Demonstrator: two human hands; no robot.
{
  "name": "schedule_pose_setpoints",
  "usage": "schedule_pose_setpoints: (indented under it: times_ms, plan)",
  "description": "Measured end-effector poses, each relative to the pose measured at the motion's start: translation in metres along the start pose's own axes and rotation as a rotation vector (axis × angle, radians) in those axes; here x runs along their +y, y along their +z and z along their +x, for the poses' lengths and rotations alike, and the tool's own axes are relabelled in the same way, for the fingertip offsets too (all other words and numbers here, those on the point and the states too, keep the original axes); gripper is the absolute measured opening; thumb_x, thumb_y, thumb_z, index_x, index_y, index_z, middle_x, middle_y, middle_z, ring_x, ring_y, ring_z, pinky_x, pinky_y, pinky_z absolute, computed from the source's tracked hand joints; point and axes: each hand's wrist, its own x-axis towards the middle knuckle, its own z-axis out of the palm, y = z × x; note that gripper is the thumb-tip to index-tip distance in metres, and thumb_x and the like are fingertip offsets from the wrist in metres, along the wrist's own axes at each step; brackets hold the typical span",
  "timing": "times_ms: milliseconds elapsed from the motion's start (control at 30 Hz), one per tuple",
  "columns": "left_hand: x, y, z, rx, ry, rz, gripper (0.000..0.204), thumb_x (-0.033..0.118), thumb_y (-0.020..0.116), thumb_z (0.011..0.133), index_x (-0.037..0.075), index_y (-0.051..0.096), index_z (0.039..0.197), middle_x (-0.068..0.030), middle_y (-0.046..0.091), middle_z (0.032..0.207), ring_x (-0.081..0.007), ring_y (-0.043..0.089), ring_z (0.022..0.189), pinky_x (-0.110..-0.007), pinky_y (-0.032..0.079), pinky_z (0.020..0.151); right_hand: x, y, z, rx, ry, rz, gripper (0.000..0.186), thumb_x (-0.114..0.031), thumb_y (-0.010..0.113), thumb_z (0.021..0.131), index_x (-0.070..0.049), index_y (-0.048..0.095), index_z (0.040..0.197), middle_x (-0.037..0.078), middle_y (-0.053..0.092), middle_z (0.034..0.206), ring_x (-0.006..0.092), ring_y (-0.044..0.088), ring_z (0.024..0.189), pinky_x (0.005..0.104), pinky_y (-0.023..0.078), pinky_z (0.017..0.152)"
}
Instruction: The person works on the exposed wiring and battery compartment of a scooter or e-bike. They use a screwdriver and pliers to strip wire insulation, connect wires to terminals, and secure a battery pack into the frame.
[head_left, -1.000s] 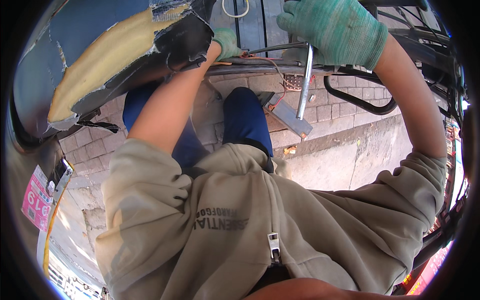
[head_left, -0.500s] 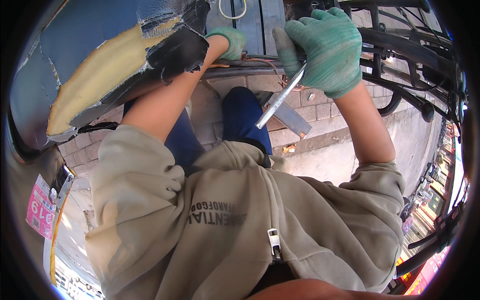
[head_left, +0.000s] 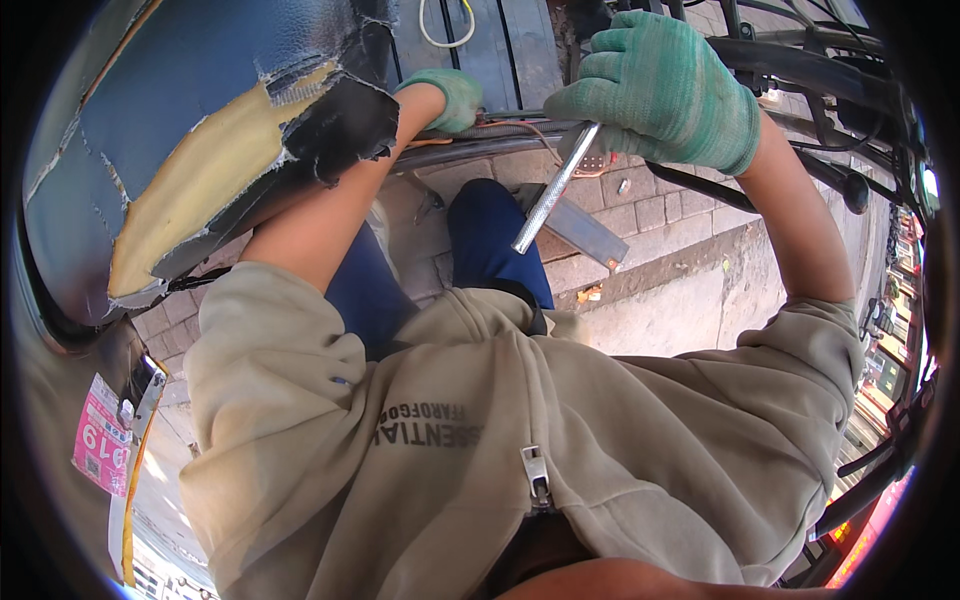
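The right hand [head_left: 660, 90], in a green glove, was wrapped about the upper end of a silver metal tool handle [head_left: 553, 190], its fingers [head_left: 600, 100] pressed together round it, and the handle slanted down from the dark frame bar [head_left: 480, 150] toward the knees. The left hand [head_left: 450, 98], gloved too, lay curled on that bar just beside the torn blue seat [head_left: 200, 150]; whether its fingers pinched anything I could not tell. Judging by the tool at the bar and both hands up there, the work looked mid-way, with nothing yet seen loose or off
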Motion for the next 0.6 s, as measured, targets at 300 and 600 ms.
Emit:
schedule_pose_setpoints:
  times_ms: [300,600]
  plan:
    - [0.008,-0.006,-0.005,-0.045,-0.02,0.014,0.03,0.023,0.063,0.086,0.004,0.077,0.106,-0.0203,0.073,0.106,-0.0403,0.069,0.092,-0.046,0.056,0.082,-0.005,0.022,-0.012,0.144,0.047,-0.03,0.047,-0.054,0.069,0.073,-0.017,0.073,0.103,0.0,0.057,0.078,0.0247,0.058,0.075,0.0373,0.045,0.068]
    - [0.002,0.0,0.002,0.015,-0.006,-0.03,0.033,0.023,0.065,0.082,0.003,0.077,0.105,-0.023,0.072,0.104,-0.0402,0.07,0.089,-0.045,0.057,0.081,-0.041,0.039,-0.005,0.349,0.439,-0.051,0.04,-0.048,0.072,0.078,-0.019,0.072,0.104,0.002,0.062,0.077,0.0248,0.063,0.071,0.0366,0.048,0.061]
